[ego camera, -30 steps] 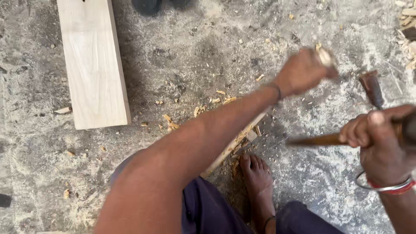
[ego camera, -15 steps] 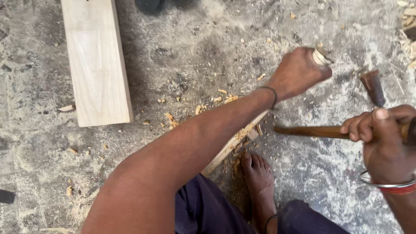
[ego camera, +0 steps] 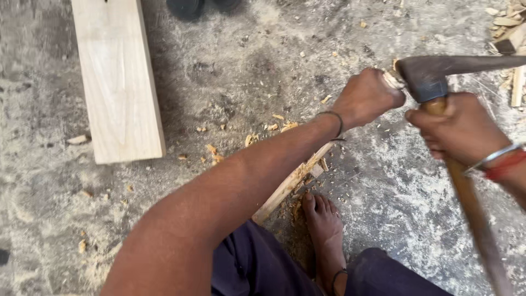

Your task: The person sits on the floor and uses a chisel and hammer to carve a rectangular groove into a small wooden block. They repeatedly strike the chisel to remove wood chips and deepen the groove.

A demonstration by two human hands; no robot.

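My left hand (ego camera: 366, 98) is closed around the top end of a thin wooden stick (ego camera: 289, 185) that slants down to the floor beside my bare foot (ego camera: 323, 219). My right hand (ego camera: 461, 127) grips the wooden handle of an adze-like tool just below its dark metal head (ego camera: 424, 77). The head sits right against the stick's top end, next to my left fist. A thin band circles my left wrist, and silver and red bangles are on my right wrist.
A pale wooden plank (ego camera: 116, 77) lies on the grey concrete floor at the upper left. Wood chips and sawdust (ego camera: 249, 137) are scattered around the stick. More wood scraps (ego camera: 512, 33) lie at the upper right. A dark object (ego camera: 189, 6) sits at the top edge.
My right hand has swung the tool from the right side up and over, and its metal head now rests at the stick's top by my left fist. My left hand stayed put.
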